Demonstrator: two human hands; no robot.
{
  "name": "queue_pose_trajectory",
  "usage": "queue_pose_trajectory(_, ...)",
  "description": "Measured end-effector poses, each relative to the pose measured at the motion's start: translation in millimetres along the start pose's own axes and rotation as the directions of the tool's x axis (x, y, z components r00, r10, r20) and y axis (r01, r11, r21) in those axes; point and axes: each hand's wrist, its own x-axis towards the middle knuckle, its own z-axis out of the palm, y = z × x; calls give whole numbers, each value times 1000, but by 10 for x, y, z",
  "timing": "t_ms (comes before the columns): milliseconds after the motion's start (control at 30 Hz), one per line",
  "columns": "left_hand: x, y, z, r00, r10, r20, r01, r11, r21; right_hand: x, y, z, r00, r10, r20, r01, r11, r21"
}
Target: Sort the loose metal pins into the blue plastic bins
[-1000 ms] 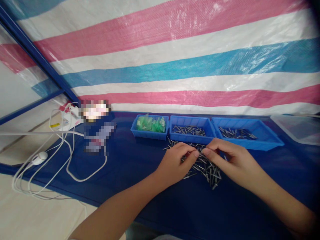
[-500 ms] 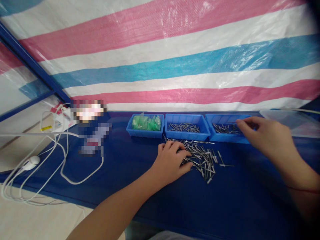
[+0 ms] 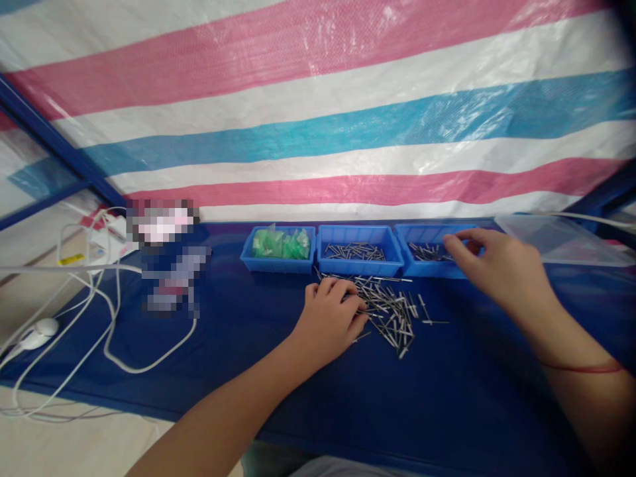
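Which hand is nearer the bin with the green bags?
Left: the left hand is in front of the green-bag bin, slightly rightward; the right hand is farther off, at the rightmost bin.

Workshop-like bench [image 3: 377, 404] with bins [image 3: 360, 269], heaped metal pins [image 3: 392, 310]

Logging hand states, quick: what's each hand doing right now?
Left hand: open, fingers loosely curled at the pile of pins.
Right hand: fingertips close together at the right bin; cannot tell whether it holds anything.
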Motion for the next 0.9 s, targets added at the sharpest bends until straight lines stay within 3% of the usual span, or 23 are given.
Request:
queue_pose_trajectory(200, 25, 18, -42, 1000, 12, 28, -13, 999, 37, -240, -411, 58, 962, -271, -18, 269, 938, 218)
queue_pose_trajectory(333, 45, 10, -35, 1000, -27, 17, 26, 999, 42, -386, -618, 56, 887, -461, -17, 433, 820, 375)
queue_pose_trajectory(433, 68, -8, -42, 997, -76, -14, 76, 997, -14, -440, -670, 18, 844, -536, -17, 486, 751, 446)
queue_pose_trajectory(633, 109, 2, -107, 982, -135, -132, 87, 945, -315, -505, -731, 15, 759, -635, 144, 447, 669, 595)
queue_pose_trajectory(767, 109, 15, -78, 939, -279, -201, 104, 787, -608, -542, -777, 53, 781, -596, 185, 335, 651, 681)
queue_pose_trajectory(900, 105, 15, -43, 907, -395, -145, 142, 612, -778, -577, -804, 95, 819, -522, 237, 182, 628, 756)
